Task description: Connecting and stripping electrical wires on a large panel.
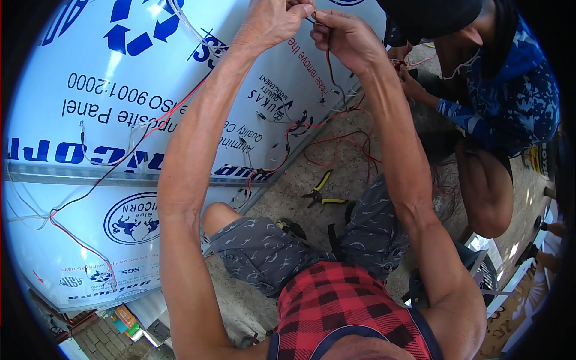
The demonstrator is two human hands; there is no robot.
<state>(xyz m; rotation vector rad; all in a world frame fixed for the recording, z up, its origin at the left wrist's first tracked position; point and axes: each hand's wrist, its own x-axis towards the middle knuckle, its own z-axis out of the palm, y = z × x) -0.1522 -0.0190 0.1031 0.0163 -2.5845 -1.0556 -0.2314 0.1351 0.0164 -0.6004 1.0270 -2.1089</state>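
At the top of the head view my left hand (270, 21) and my right hand (349, 41) meet, fingers pinched close together. Between their fingertips is the end of a thin dark wire (329, 63), which hangs from my right hand down to a tangle of red wires (342, 141). The exact joint at the fingertips is too small to make out. Below my hands lies a large panel (96, 129) covered in white-and-blue printed film. Red and black wires (174, 111) run across it, with a bundle of pale wires (189, 24) near my left hand.
Yellow-handled pliers (324, 193) lie on the concrete floor (276, 207) between my legs and the panel. Close on my right crouches a person in a blue patterned top (510, 90), whose hands (408, 75) hold wires. A bucket (538, 161) stands behind that person.
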